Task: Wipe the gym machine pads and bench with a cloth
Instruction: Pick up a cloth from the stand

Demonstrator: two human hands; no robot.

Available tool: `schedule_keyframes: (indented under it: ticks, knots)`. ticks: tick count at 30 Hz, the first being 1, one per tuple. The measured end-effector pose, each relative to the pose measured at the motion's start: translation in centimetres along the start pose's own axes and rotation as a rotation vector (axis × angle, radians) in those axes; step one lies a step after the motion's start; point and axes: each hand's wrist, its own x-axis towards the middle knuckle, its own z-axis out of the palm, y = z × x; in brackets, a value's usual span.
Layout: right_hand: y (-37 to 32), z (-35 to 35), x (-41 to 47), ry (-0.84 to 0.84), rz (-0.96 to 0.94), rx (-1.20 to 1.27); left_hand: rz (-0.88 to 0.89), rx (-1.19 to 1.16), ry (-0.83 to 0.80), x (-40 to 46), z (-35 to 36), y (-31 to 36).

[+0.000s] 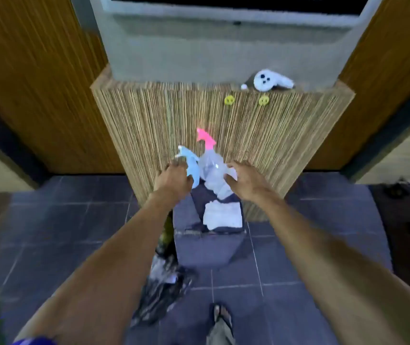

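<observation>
A blue spray bottle (191,166) and a clear spray bottle with a pink trigger (210,160) stand on a dark box (206,247) in front of a slatted wooden cabinet (149,125). My left hand (174,181) curls around the blue bottle's left side. Fingers spread, my right hand (245,181) hovers just right of the clear bottle and holds nothing. A crumpled white cloth (223,189) lies under the bottles. A folded white cloth (222,215) rests on the box top nearer me. The picture is blurred by motion.
A white plush toy (269,80) lies on the cabinet top at the right, with two yellow knobs (228,100) below it. A black plastic bag (164,287) sits on the dark tiled floor left of the box. My sandalled foot (221,319) is at the bottom.
</observation>
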Motion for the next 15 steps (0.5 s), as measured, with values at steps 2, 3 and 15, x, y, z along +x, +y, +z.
schedule_keyframes:
  ticks: [2,3,15]
  knots:
    - [1.8,2.7,0.6,-0.061,0.002,-0.013,-0.031,-0.001,-0.057,0.7,3.3,-0.2]
    - [3.0,4.4,0.8,-0.095,-0.007,-0.004,-0.049,-0.013,-0.079,1.0,5.4,-0.5]
    - [15.9,19.2,7.7,-0.411,-0.542,-0.205,-0.131,0.0,-0.1,7.3,21.8,-5.0]
